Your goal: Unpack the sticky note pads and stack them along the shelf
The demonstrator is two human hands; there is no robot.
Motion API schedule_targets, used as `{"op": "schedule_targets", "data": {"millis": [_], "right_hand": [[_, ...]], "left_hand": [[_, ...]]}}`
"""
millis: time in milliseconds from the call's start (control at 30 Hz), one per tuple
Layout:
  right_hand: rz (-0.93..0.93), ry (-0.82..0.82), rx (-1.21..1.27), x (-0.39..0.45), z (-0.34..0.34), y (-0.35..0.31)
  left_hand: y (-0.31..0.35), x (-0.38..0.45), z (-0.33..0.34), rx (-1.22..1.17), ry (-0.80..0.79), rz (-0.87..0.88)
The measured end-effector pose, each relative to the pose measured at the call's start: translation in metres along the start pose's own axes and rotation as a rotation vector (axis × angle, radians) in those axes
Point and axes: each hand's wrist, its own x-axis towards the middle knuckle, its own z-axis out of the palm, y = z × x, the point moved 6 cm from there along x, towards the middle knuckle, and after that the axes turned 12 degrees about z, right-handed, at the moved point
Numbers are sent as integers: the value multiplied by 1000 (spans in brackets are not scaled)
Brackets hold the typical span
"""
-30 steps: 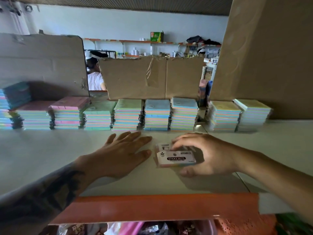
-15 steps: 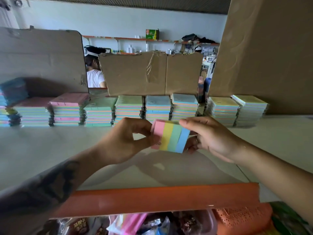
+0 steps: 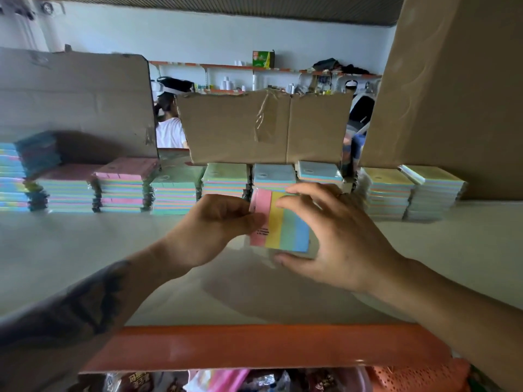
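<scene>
A striped pad [image 3: 280,220] (pink, yellow, green, blue bands) is held up over the shelf [image 3: 85,250], out in front of the row of stacks [image 3: 226,182]. It's gripped from both sides: the left hand [image 3: 215,224] is curled on the pink edge with the thumb laid across the front, and the right hand [image 3: 336,236] is wrapped around the blue side, fingers [image 3: 300,193] on the top edge and thumb under the bottom. Some clear wrap seems to be hanging off the pad's lower edge, but that can't be made out for sure.

The stacks are lined up along the back of the shelf against pieces of cardboard [image 3: 263,125]. Most look film-wrapped, and the exact count per stack can't be read because it's all a bit blurred. The leftmost stack is cut off by the frame edge, and the ones in the middle are partly hidden behind the hands.

Under the orange shelf lip [image 3: 254,346], a bag or bin of packaged stuff [image 3: 226,380] is just barely seen; the contents are too cropped and dark to be identified. An orange perforated basket [image 3: 418,377] is clipped at the bottom right.

A person [image 3: 169,120] is partly hidden behind the cardboard in the background.
</scene>
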Motion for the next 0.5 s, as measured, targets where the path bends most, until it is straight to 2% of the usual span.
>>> {"op": "schedule_targets", "data": {"millis": [67,200,267,367,500], "right_hand": [[-5,-11,38,10,4,-5],[-25,-80,140,29,19,-23],[-32,-138,185,39,29,-37],[-67,-196,237,56,50,-77],[-122,-266,293,75,83,-140]], "left_hand": [[1,2,-10,99,12,-21],[4,-14,-54,491,-16,-31],[9,-33,-81,555,16,-48],[7,-76,-142,686,40,-148],[-11,-141,-226,878,-12,-312]]}}
